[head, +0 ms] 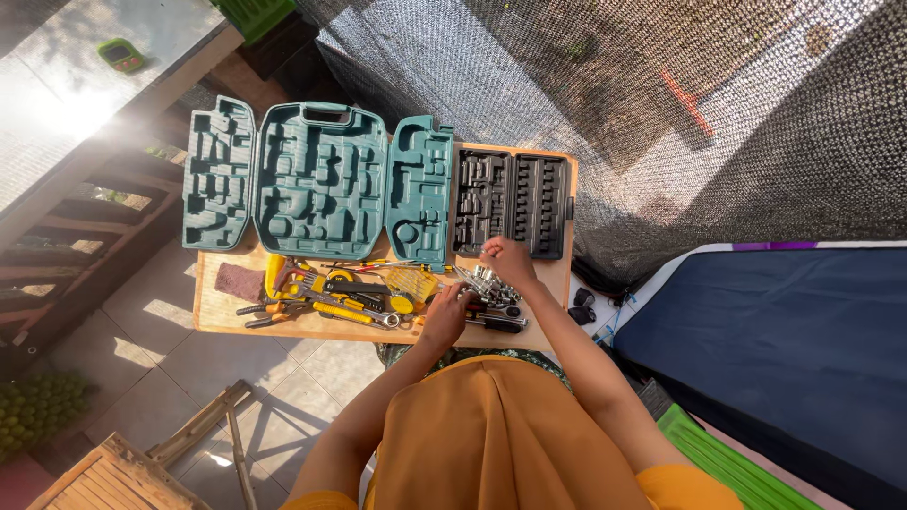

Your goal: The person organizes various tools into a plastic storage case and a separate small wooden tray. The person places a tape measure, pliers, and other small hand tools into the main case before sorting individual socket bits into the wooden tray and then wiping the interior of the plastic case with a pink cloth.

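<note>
Right hand (507,257) curled at near edge of black socket case (512,202), grip closed around something small, too small to tell what. Left hand (444,316) palm-down on pile of loose chrome sockets (484,285), fingers bent; whether grip has hold of any, cannot tell. Sockets heaped on wooden counter (217,312) between both hands, just below black case. Teal moulded tool case (316,181) open and lying flat along far side. Yellow-handled tools (331,297) scattered left of sockets. Maroon cloth (238,280) near left end.
</note>
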